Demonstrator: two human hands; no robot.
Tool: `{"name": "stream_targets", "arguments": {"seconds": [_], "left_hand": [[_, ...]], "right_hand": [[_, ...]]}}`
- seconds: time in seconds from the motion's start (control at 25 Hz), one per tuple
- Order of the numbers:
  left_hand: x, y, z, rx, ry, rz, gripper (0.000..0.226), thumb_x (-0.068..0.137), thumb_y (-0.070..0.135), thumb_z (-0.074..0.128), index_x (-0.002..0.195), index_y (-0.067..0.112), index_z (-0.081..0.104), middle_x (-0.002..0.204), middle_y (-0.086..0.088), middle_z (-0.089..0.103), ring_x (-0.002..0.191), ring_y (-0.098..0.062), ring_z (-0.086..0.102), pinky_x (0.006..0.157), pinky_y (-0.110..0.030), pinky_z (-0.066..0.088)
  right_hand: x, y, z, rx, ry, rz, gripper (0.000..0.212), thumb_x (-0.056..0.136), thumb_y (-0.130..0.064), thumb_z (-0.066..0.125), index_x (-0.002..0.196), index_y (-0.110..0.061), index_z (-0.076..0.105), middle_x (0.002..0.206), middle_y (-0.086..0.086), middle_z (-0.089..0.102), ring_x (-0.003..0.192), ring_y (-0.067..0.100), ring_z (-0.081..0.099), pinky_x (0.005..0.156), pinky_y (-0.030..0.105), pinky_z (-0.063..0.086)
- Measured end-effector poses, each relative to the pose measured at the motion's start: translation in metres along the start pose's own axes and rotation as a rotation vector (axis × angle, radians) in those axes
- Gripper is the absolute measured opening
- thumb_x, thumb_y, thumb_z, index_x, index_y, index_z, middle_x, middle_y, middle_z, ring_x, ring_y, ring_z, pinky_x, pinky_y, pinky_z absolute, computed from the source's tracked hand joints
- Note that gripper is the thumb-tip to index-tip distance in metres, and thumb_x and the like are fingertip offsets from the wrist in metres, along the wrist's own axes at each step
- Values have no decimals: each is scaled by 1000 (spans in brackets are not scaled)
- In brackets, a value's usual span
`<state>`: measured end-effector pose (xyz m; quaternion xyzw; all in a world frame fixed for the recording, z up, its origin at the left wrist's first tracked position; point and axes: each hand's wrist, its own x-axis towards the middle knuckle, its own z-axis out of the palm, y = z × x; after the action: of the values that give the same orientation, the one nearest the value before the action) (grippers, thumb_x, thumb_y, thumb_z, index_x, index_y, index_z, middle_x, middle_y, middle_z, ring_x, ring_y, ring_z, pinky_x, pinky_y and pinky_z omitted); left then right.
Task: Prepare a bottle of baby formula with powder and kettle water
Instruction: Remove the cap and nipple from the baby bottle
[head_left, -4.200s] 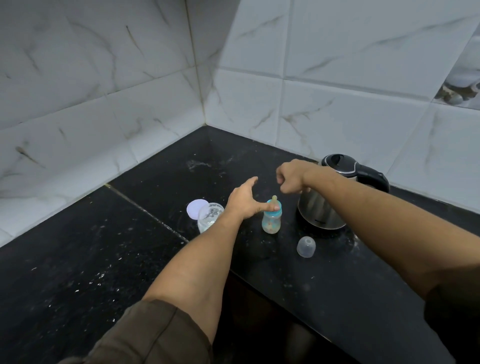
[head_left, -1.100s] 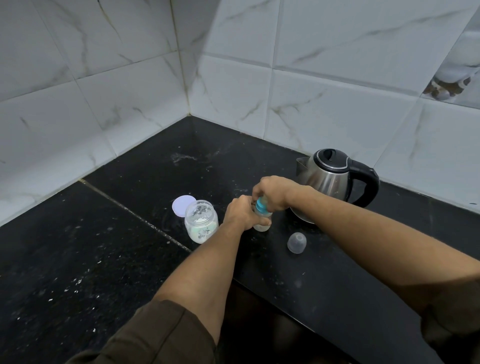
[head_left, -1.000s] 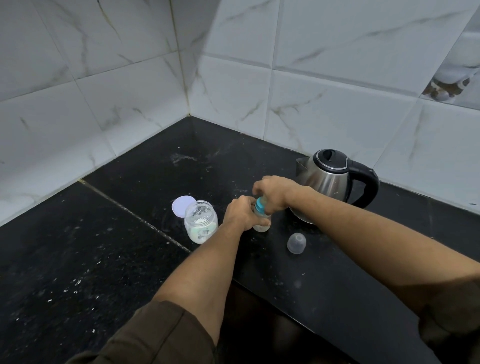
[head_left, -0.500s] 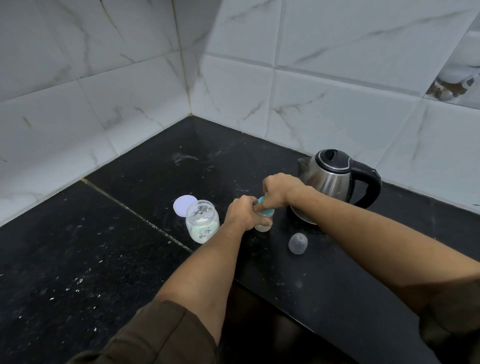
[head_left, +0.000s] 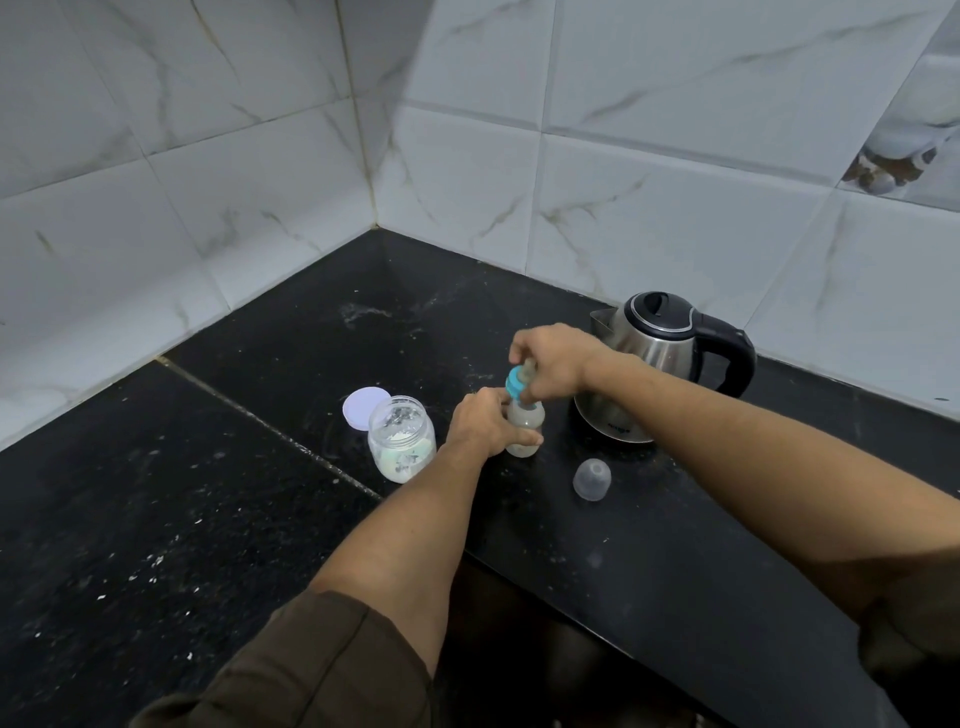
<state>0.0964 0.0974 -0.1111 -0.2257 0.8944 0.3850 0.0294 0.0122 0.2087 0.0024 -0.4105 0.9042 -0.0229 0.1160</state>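
The left hand (head_left: 480, 421) has its grip closed around the baby bottle (head_left: 525, 426), which stands on the bench (head_left: 675, 545), while the right hand (head_left: 550, 361) pinches the teal collar and teat (head_left: 517, 382), tilted just off the neck. The bottle shows pale cloudy liquid, so powder and water seem already in. Judging by this, what remains is seating the teat and fitting the clear cap (head_left: 591, 479); the powder jar (head_left: 401, 445) stands open beside its lid (head_left: 365, 407), with the kettle (head_left: 654, 364) behind.

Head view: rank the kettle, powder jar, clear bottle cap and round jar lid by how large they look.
1. kettle
2. powder jar
3. round jar lid and clear bottle cap: look about alike, and the jar partly hides the lid, so unranked.
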Motion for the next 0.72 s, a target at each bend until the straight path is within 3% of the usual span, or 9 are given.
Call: {"name": "stream_targets", "arguments": {"seconds": [0.16, 0.24, 0.32, 0.4, 0.56, 0.72], "left_hand": [[-2, 0, 1, -60, -18, 22, 74, 58, 45, 98, 123, 26, 69, 109, 9, 75, 110, -14, 68, 100, -41, 53], [-6, 3, -1, -75, -14, 48, 96, 52, 56, 97, 135, 25, 62, 126, 7, 72, 125, -18, 63, 105, -39, 51], [-13, 7, -8, -123, -9, 50, 134, 47, 66, 94, 158, 19, 37, 154, 4, 53, 144, -20, 47, 117, -41, 41], [-19, 12, -17, -160, 27, 79, 153, 41, 77, 88, 165, 22, 18, 165, 7, 38, 152, -20, 34, 123, -45, 33], [-26, 18, -30, -140, 80, 146, 150, 46, 94, 69, 166, 28, 8, 170, 11, 23, 156, -23, 27, 124, -49, 29], [-30, 25, -31, -165, 186, 206, 128, 65, 104, 34, 165, 26, 18, 170, 6, 26, 156, -20, 27, 124, -48, 30]], "right_hand": [[-21, 20, -8, 86, 102, 55, 43, 72, -46, 81, 108, -28, 64, 97, -10, 68, 91, 18, 63, 84, 38, 56], [-36, 30, -5, 82, 72, 51, 41, 72, -47, 82, 105, -28, 65, 91, -13, 67, 87, 16, 64, 81, 36, 56], [-52, 38, 3, 76, 35, 47, 41, 72, -48, 84, 104, -29, 65, 89, -13, 68, 84, 15, 64, 79, 35, 56], [-64, 43, 14, 60, -14, 41, 41, 70, -50, 85, 100, -32, 65, 89, -12, 68, 83, 15, 64, 77, 33, 56], [-76, 34, 41, -70, -151, -16, 40, 72, -51, 83, 102, -34, 62, 90, -13, 66, 84, 15, 64, 72, 31, 53], [-70, 16, 69, -278, -305, -81, 48, 78, -51, 80, 116, -30, 62, 105, -4, 66, 91, 19, 63, 73, 34, 53]]}}
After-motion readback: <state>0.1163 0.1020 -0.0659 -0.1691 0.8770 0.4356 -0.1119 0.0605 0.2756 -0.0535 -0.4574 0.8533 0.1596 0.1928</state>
